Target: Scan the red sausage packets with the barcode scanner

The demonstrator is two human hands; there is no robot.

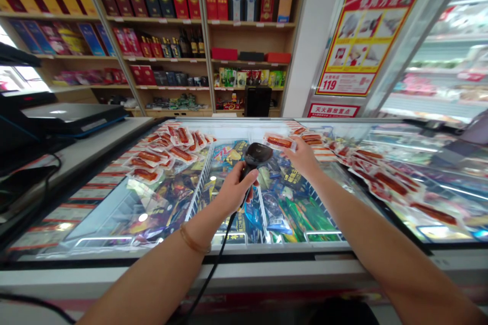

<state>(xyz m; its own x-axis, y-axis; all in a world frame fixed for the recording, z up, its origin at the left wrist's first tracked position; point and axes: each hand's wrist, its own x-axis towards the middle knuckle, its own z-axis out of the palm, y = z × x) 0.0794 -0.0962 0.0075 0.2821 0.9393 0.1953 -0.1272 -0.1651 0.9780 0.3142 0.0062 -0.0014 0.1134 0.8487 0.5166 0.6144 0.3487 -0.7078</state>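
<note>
My left hand [239, 185] is wrapped round the handle of a black barcode scanner [258, 154], its cable hanging down toward me. Just right of the scanner's head, my right hand [303, 156] pinches a vacuum-packed sausage [279, 141] by its right end. Both hands are above the glass top of a chest freezer [160, 213]. On the glass to the left lies a loose pile of packed sausages [168, 150]. More packed sausages [389, 177] form a row at the right, and a few lie beyond my right hand.
Frozen packages [305, 218] in white wire baskets show through the glass. A scale-like device [74, 114] stands on the left counter. Behind the freezer are shelves [156, 19] of boxes and bottles, a red and yellow poster [364, 30] and, at right, a blurred refrigerated display [446, 66].
</note>
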